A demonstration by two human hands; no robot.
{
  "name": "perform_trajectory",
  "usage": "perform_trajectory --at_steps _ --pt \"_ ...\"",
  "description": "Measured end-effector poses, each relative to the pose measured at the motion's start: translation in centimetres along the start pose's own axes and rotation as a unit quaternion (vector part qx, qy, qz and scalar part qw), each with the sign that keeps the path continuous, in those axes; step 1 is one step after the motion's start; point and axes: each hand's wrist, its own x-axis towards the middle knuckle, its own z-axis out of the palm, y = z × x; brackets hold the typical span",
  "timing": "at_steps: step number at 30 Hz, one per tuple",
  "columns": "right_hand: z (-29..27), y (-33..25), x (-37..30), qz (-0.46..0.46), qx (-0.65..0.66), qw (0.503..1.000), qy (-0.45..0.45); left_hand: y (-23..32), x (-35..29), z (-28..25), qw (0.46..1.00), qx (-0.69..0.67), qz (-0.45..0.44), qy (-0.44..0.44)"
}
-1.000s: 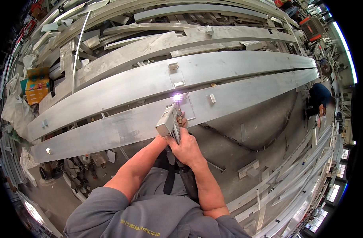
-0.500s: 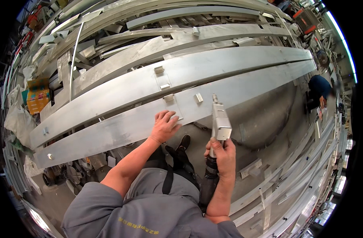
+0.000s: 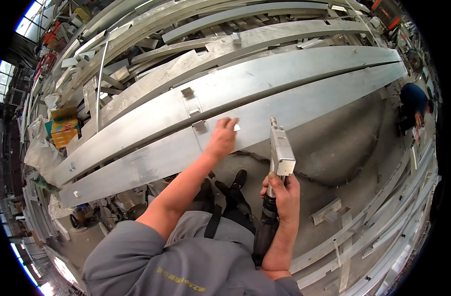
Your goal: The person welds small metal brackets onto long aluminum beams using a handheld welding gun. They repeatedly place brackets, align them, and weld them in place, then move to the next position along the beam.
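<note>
My left hand [image 3: 222, 138] reaches over the nearer long silver metal panel [image 3: 151, 158], its fingers slightly blurred and curled round a small metal bracket [image 3: 237, 128]. Only an edge of that piece shows; the thumb is hidden. Held in my right hand [image 3: 283, 190] is a silver, boxy welding gun [image 3: 282, 150], its narrow nozzle pointing away from me, over the panel's near edge. A thick black hose [image 3: 266, 229] runs from its grip back along my forearm. Another small bracket [image 3: 201, 127] stands on the same panel, left of my left hand.
A second long panel [image 3: 255, 74] lies beyond, bearing small brackets [image 3: 187, 92]. Behind it are piled metal profiles [image 3: 186, 54]. Metal lengths [image 3: 353, 237] lie at the lower right. A dark cable [image 3: 334, 182] curves on the floor. Another person [image 3: 413, 106] bends down at far right.
My left hand has moved right along the panel, from beside one bracket to the one on its right, and closed round it. My right hand keeps hold of the welding gun. The view has shifted slightly.
</note>
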Motion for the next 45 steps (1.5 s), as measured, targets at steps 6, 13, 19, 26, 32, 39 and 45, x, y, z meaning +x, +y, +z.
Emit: perform_trajectory --at_steps 6,13,19,26,32,39,45 --pt "-0.7 -0.6 2.3 0.019 0.014 0.998 -0.064 -10.8 -13.2 -8.3 0.964 0.093 -0.213 0.127" --pt "1.6 -0.7 4.7 0.049 -0.012 0.991 -0.127 -8.5 -14.4 -10.4 0.928 0.022 -0.314 0.201" --pt "3.5 -1.4 5.5 0.068 -0.026 0.986 -0.153 -10.1 -16.3 -9.8 0.958 0.12 -0.19 0.18" --pt "2.4 -4.4 5.1 0.079 0.067 0.986 -0.128 -9.4 -16.4 -10.2 0.985 0.084 -0.084 0.122" --pt "2.7 -3.8 3.4 0.1 0.092 0.986 -0.098 -4.7 -11.0 -6.2 0.994 0.047 -0.022 0.095" --pt "1.3 0.7 0.9 0.143 0.104 0.974 -0.138 -6.2 -10.5 -4.6 0.996 0.045 0.024 0.08" --pt "-1.2 3.2 -0.2 0.183 0.142 0.958 -0.168 -6.5 -10.8 -4.3 0.993 0.058 0.021 0.097"
